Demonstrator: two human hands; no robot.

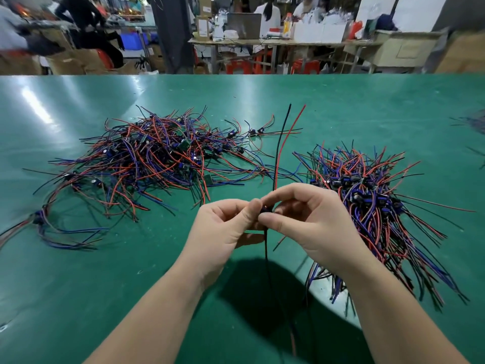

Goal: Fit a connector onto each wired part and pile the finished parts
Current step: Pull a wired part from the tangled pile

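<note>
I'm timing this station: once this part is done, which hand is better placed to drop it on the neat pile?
The right hand, probably. It pinches the part with the left hand, and the neat pile lies just beside it; the left hand would have to cross over.

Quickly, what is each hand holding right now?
Left hand: pinching the wired part.
Right hand: pinching the same part.
</note>
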